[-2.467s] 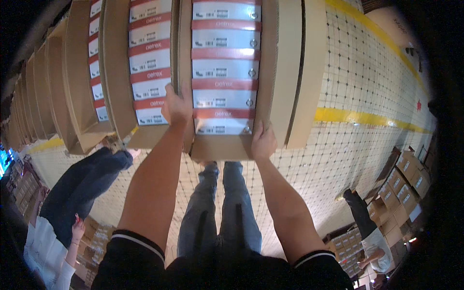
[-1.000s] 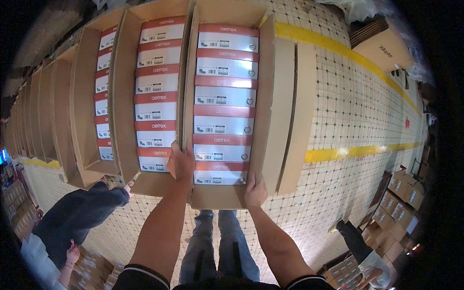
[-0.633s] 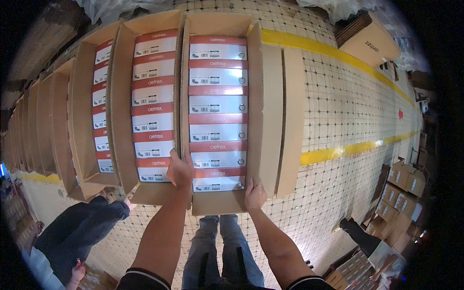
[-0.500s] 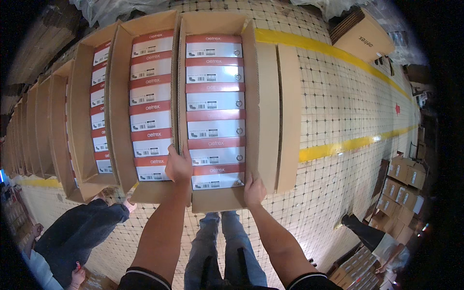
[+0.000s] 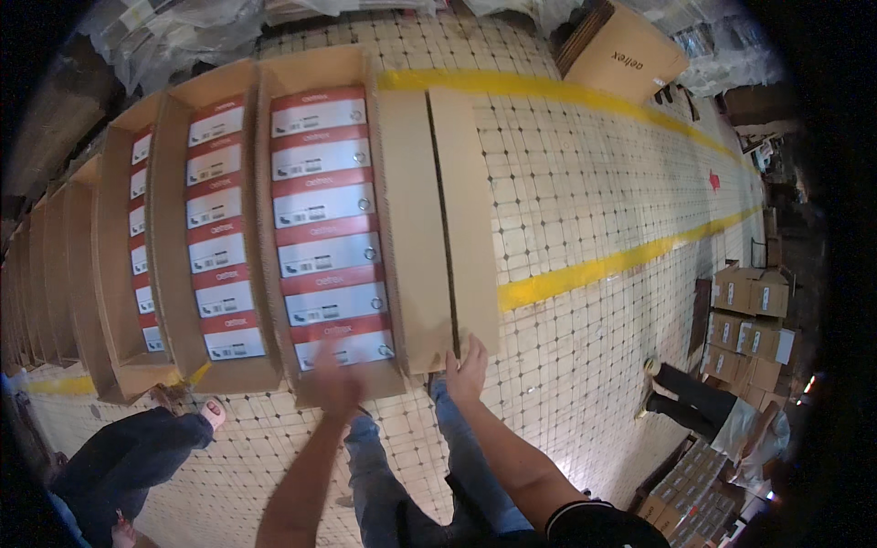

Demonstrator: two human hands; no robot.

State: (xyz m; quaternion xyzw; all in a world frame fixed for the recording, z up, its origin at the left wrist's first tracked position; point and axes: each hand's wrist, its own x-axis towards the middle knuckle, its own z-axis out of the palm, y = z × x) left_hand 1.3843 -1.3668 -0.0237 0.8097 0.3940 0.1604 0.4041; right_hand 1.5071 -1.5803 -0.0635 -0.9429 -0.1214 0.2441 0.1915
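Note:
Red-and-white shoe boxes (image 5: 330, 257) fill a long open carton (image 5: 311, 68) in front of me, lined up in one row. To its right lies a carton with its top flaps folded down (image 5: 468, 219), a dark narrow gap running between them. My right hand (image 5: 468, 370) lies at the near end of this flapped carton, fingers apart and touching the cardboard by the gap. Over the near end of the open carton is my left hand (image 5: 338, 384); motion smears it, so its fingers and any contact are unclear.
More open cartons (image 5: 169, 265) with shoe boxes stand in line at left. A person (image 5: 123, 466) is at lower left, another person (image 5: 722, 420) at lower right. Stacked cartons (image 5: 749, 315) stand at right, a large carton (image 5: 626, 55) at the back. Yellow tape (image 5: 621, 265) marks the tiled floor.
The view has swung right, so the cartons sit farther left. My right hand has gone from the open carton's near corner to the flapped carton; my left hand has left the carton's side wall.

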